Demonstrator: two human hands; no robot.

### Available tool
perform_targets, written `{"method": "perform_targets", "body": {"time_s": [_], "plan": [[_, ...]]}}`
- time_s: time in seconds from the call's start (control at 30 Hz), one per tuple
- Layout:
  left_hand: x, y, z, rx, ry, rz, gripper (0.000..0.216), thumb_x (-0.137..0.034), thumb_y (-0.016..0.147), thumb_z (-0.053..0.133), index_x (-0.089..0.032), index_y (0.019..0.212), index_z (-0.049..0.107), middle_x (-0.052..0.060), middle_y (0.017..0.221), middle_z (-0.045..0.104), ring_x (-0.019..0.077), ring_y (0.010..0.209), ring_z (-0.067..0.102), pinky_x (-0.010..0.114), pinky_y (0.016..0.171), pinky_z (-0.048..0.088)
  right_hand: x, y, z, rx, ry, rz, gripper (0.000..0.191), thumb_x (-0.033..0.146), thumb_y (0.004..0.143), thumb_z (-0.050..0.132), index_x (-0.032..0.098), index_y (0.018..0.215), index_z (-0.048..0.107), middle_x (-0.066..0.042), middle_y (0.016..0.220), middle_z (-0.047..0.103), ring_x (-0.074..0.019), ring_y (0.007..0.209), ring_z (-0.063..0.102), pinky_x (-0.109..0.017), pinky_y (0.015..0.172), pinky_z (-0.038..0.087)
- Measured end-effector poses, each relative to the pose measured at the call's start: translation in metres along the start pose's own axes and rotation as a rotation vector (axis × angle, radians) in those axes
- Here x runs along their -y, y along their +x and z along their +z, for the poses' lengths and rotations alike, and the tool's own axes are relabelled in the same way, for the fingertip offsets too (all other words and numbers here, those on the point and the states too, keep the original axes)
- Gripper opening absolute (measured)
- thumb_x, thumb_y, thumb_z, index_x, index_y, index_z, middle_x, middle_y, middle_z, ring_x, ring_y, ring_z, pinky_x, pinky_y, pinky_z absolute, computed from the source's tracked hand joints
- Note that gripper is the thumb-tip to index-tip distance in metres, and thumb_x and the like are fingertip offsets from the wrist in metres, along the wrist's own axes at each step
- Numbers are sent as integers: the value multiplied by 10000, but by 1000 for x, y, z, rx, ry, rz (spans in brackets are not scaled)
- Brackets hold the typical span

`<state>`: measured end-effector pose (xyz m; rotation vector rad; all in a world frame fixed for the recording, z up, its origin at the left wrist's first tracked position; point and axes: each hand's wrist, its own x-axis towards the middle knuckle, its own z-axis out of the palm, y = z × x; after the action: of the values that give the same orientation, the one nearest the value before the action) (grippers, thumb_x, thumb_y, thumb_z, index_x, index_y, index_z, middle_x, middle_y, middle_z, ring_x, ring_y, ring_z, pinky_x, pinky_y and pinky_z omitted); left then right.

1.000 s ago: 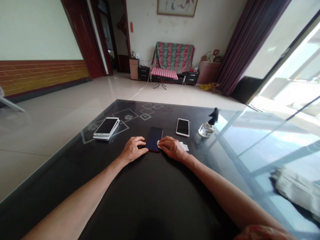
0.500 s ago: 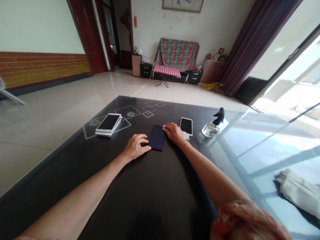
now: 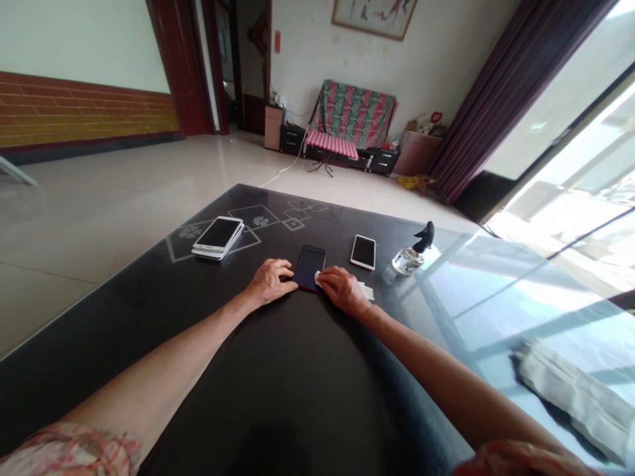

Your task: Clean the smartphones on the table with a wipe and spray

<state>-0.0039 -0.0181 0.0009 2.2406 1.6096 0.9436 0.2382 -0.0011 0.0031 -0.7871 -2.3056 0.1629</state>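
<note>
1. I have the right grip (image 3: pixel 343 289) pinched narrow on a small wipe (image 3: pixel 318 278), at the phone's lower right edge.
2. My left grip (image 3: pixel 269 283) is loosely spread and holds nothing; its thumb and fingertips seem to touch the left edge.
3. The phone (image 3: pixel 308 262) lies flat, screen up, between them on the surface (image 3: pixel 307 377). I judge a hard push toward me could skid it, since only one side is braced.
4. Paper (image 3: pixel 368 291) lies beside the right grip; a low sweep could drag it.
5. Farther out, the bottle (image 3: pixel 407 262) stands upright; a wide right swing could topple it.
</note>
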Motion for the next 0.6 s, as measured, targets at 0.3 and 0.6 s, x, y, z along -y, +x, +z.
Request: {"method": "perform_targets", "body": {"time_s": [0.3, 0.6], "plan": [[-1, -1, 1, -15, 4, 3, 179, -325, 665, 758, -231, 816, 780, 38, 1098, 714, 257, 1051, 622, 379, 947, 501, 15, -10, -3, -15, 14, 11, 175, 211, 934, 546, 225, 978, 715, -64, 1030, 694, -182, 916, 630, -346, 849, 510], [5, 1, -1, 24, 12, 63, 196, -262, 685, 714, -230, 866, 781, 47, 1154, 698, 250, 1072, 623, 385, 977, 490, 15, -11, -2, -10, 12, -17, 190, 215, 945, 528, 219, 994, 712, -69, 1039, 696, -184, 919, 628, -351, 843, 498]]}}
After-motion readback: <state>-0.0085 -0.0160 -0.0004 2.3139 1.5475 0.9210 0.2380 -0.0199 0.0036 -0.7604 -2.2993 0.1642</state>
